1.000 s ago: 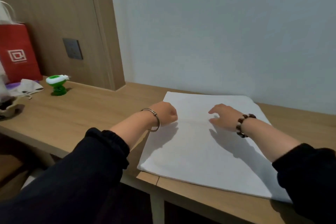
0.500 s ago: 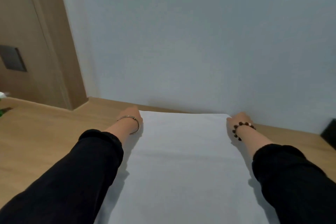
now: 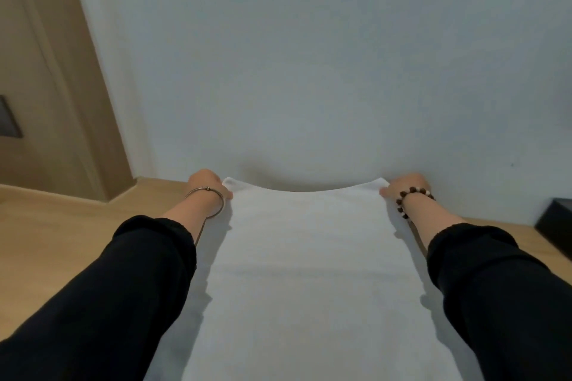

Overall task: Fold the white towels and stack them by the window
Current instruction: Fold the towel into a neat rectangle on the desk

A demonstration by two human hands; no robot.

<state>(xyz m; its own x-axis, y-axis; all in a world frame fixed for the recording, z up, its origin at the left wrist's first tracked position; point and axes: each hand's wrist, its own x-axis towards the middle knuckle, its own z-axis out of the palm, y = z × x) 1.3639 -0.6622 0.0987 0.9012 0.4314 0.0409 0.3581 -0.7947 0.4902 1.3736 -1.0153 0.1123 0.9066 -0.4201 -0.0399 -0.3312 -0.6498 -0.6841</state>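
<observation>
holding a white towel (image 3: pixel 309 272) by its two corners nearest the pale wall (image 3: pixel 309 71). gripping the left one of those corners in the left hand (image 3: pixel 205 184), fingers curled round the cloth, thumb on top, knuckles turned toward the wall. gripping the other corner in the right hand (image 3: pixel 405 185) the same way, closed on the fabric, thumb tip showing on the upper face; cannot tell the lie of the fingers beneath. holding both hands just short of the foot of the wall and a little raised, leaving the towel's edge between them sagging in a shallow curve and casting a dark shadow on the wall. rest of the towel running away from the wall toward the camera, smooth, laid along a wooden table (image 3: pixel 46 241) butted against the wall, with a wider white layer showing beneath along both long sides. wearing a thin silver bangle (image 3: pixel 205 195) on the left wrist and a dark bead bracelet (image 3: pixel 413 195) on the right, black sleeves (image 3: pixel 123 288) pushed back from both. left of the wall, a wooden panel (image 3: pixel 46 71) with a dark switch plate (image 3: pixel 7 120) at the frame edge. at the wall's right end, on the table, part of a black box-like thing (image 3: pixel 555 226), cut off by the frame.
</observation>
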